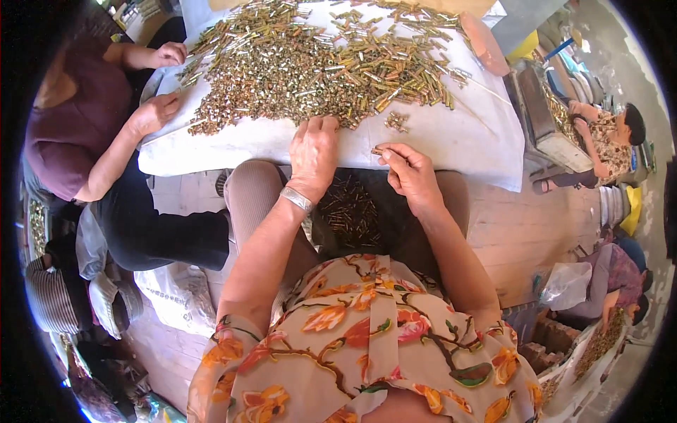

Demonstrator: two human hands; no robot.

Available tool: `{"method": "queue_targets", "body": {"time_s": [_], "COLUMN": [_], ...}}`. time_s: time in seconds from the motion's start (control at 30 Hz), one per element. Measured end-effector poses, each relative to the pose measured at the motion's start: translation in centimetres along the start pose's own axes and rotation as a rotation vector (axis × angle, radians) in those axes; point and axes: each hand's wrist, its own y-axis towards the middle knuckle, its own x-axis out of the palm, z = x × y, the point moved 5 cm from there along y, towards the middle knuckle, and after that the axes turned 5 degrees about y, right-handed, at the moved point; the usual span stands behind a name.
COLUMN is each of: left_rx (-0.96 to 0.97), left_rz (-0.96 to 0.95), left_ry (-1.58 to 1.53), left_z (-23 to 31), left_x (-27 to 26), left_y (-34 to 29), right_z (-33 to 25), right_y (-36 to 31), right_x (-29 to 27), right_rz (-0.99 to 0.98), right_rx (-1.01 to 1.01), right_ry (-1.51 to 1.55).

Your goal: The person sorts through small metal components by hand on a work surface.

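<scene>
A big heap of small brass-coloured metal parts (282, 77) covers the white cloth (465, 130) on the table before me. Short ring-like pieces lie thickest at the near middle, longer rods at the right and back. My left hand (314, 155) is at the heap's near edge, fingers curled down among the short pieces; what they grip, if anything, is hidden. Between thumb and forefinger, my right hand (412, 176) pinches a small metal rod (377, 151) over the table's near edge. A few loose short pieces (397, 122) lie apart from the heap, beyond my right hand.
Between my knees stands a dark container (349, 211) with many metal rods in it. A co-worker in a purple top (84, 127) sits close at left, both hands at the heap. Other people work at right, near a wooden box (543, 116). White sacks (176, 296) lie on the floor.
</scene>
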Motion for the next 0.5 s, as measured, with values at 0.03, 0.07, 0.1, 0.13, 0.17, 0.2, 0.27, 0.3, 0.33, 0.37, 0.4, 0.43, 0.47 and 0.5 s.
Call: {"method": "queue_targets", "body": {"time_s": [0.03, 0.07, 0.1, 0.13, 0.17, 0.2, 0.27, 0.3, 0.33, 0.37, 0.4, 0.43, 0.47, 0.5], "left_rx": [0.023, 0.024, 0.005, -0.015, -0.015, -0.137, -0.263, -0.401, -0.54, -0.542, -0.591, -0.64, -0.642, -0.646], "left_rz": [0.043, 0.041, 0.061, 0.081, 0.079, -0.034, -0.151, -0.247, -0.342, -0.341, -0.34, -0.336, -0.334, -0.334], "left_ry": [0.013, 0.013, -0.117, -0.247, -0.248, -0.47, -0.692, -0.971, -1.25, -1.252, -1.401, -1.55, -1.552, -1.624], "left_z": [0.3, 0.3, 0.1, 0.1, 0.4, 0.3, 0.8, 1.0, 1.3, 1.6, 1.8, 2.0, 2.0, 2.1], "left_x": [-0.3, -0.3, -0.5, -1.0, -1.4, -1.3, -1.8, -1.5, -1.2, -1.3, -1.3, -1.4, -1.5, -1.5], "left_y": [-0.1, -0.3, -0.4, -0.5, -0.7, -1.2, -2.0, -2.6, -3.2, -3.5, -3.9, -4.2, -4.4, -4.6], "right_z": [0.0, -0.2, -0.3, -0.6, -1.1, -1.5, -2.1, -2.4, -2.5, -2.7, -3.0, -3.1, -3.3, -3.5], "right_y": [-0.1, -0.1, -0.2, -0.3, -0.6, -0.8, -1.3, -1.5, -1.8, -2.0, -2.3, -2.5, -2.8, -3.0], "right_x": [0.1, 0.2, 0.4, 0.5, 0.7, 0.9, 1.4, 1.6, 1.9, 2.1, 2.3, 2.5, 2.6, 2.7], "right_rz": [0.002, -0.004, -0.011, -0.009, -0.004, 0.0, -0.007, -0.015, -0.016, -0.013, -0.01, -0.011, -0.004, 0.004], "right_rx": [0.001, -0.012, -0.024, -0.023, -0.044, -0.065, -0.099, -0.136, -0.134, -0.156, -0.179, -0.178, -0.178, -0.179], "right_ry": [0.002, 0.005, 0.007, 0.008, -0.015, -0.039, -0.071, -0.104, -0.106, -0.163, -0.221, -0.223, -0.244, -0.265]}}
